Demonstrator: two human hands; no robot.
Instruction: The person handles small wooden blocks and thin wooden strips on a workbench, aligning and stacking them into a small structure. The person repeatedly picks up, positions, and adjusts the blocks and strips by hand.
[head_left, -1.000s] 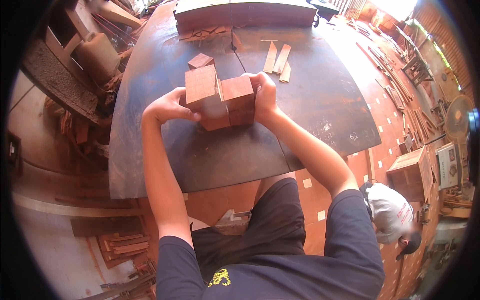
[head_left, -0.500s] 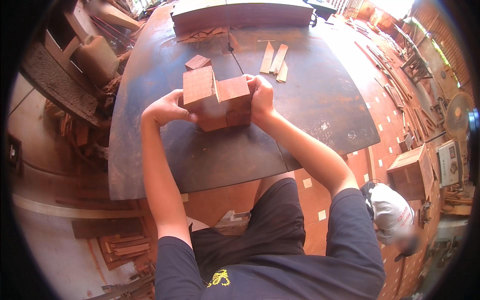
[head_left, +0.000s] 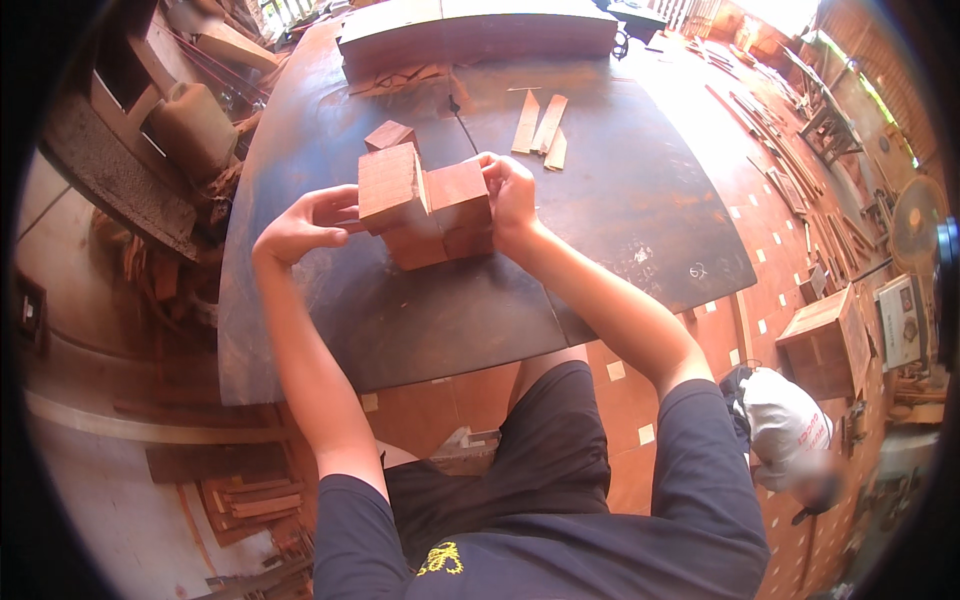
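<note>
Several reddish-brown wooden blocks are grouped on the dark tabletop [head_left: 610, 230]. An upper left block [head_left: 388, 185] sits on top, a bit askew over a lower block [head_left: 415, 245]. Beside it on the right is another block [head_left: 458, 187], and a smaller block [head_left: 390, 135] shows behind. My left hand [head_left: 303, 225] is at the upper left block's left side, thumb and fingers spread; its fingertips reach the edge, and I cannot tell whether they touch. Curled round the far right corner of the right block is my right hand [head_left: 512, 195], its fingertips partly hidden.
Thin wood offcuts [head_left: 540, 130] lie farther back on the table. A long wooden piece [head_left: 480, 40] spans the far edge. At left stands a dusty plastic jug [head_left: 192, 130]. A person [head_left: 785, 430] bends low at right, near a wooden box [head_left: 825, 345].
My left hand has loosened from the blocks and shifted left, its fingers spreading. The upper left block now sits more askew. My right hand stays on the right block.
</note>
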